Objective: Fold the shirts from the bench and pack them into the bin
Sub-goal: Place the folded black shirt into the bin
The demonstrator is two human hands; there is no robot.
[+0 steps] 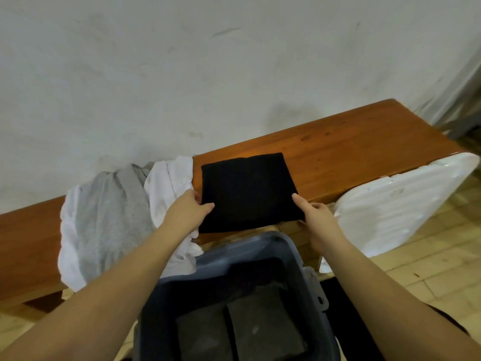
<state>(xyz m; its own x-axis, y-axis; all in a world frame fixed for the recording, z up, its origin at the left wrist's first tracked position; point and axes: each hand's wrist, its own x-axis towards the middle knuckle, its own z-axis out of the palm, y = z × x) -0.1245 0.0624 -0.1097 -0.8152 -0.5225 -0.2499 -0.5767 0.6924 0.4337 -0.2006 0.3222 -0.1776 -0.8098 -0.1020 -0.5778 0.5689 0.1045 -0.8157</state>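
Tiled floor holds the grey bin (316, 290) nearest you, dark folded shirts (263, 332) inside; just beyond it, your left hand (186, 213) and right hand (318, 216) pinch the folded black shirt (247, 191) on the wooden bench (364, 149), unfolded grey and white shirts (114, 214) left of your grip.

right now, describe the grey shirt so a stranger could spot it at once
Find the long wooden bench against the wall. Left of the folded black shirt lies an unfolded heap; the grey shirt lies on the white shirt, the only grey, speckled fabric there.
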